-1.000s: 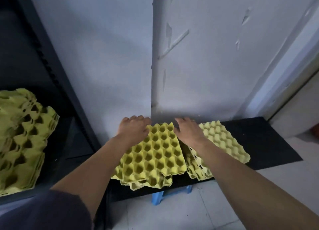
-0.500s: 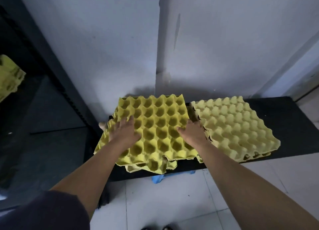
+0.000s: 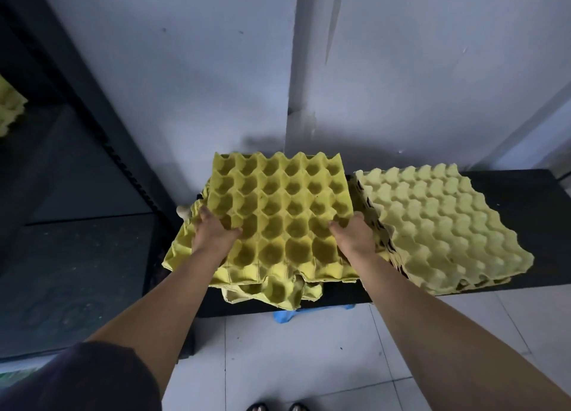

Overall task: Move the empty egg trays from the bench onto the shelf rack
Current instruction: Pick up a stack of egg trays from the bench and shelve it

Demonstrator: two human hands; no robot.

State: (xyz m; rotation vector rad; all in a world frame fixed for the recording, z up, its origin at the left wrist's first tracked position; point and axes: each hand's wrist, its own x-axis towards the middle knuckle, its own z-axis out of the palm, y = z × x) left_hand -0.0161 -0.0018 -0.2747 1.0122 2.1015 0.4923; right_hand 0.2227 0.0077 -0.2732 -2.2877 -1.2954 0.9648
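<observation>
Dark worktop (image 3: pixel 509 194) against a scuffed grey wall (image 3: pixel 185 71), pale tiled floor (image 3: pixel 278 349) below.
The left hand (image 3: pixel 213 234) and right hand (image 3: pixel 355 237) each gripped an edge of the top yellow pulp tray (image 3: pixel 278 207) (dimpled, cups up) on its ragged stack (image 3: pixel 272 293); a paler stack (image 3: pixel 441 225) sat just beside, domes up.

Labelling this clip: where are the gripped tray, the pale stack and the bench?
gripped tray (image 3: pixel 278 213): head view, a central cup.
pale stack (image 3: pixel 441 225): head view, middle of its top tray.
bench (image 3: pixel 525 193): head view, bare black right end.
</observation>
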